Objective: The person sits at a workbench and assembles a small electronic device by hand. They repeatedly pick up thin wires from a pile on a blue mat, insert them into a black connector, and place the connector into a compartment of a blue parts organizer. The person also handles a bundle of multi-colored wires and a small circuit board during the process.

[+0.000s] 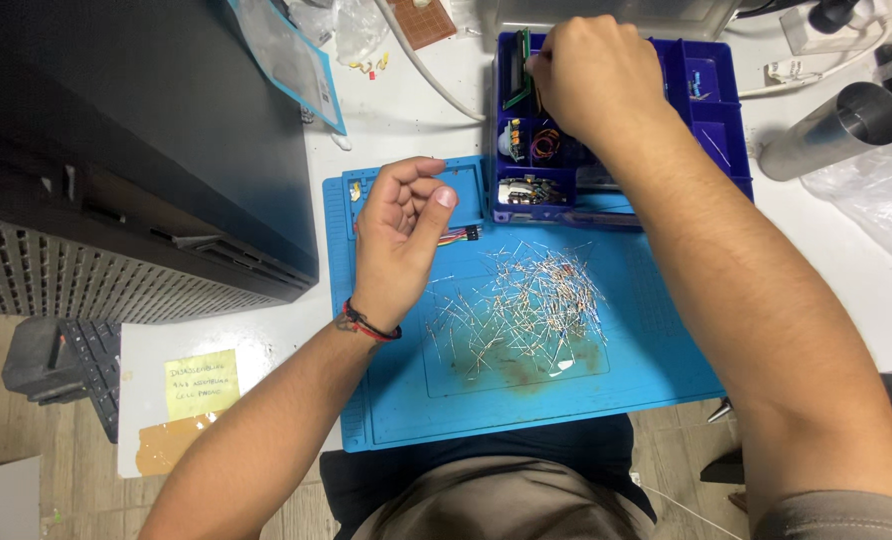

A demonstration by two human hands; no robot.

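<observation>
My left hand (398,235) hovers palm-up over the left part of a blue work mat (526,400), fingers curled and thumb bent in; whether anything small lies in it I cannot tell. A short multicoloured ribbon cable (459,237) lies just beside its thumb. My right hand (594,75) reaches into a dark blue compartment box (716,110) at the back, fingers pinched on something at the upper left compartment near a green circuit board (519,75); the pinched thing is hidden. A heap of several loose wire-legged components (526,305) is spread over the mat's middle.
A large black case (136,150) fills the left. A metal cylinder (831,130) and clear plastic bags (886,200) lie at the right. A yellow sticky note (201,383) sits on the white table (406,100). White cables and a perforated board (424,20) lie at the back.
</observation>
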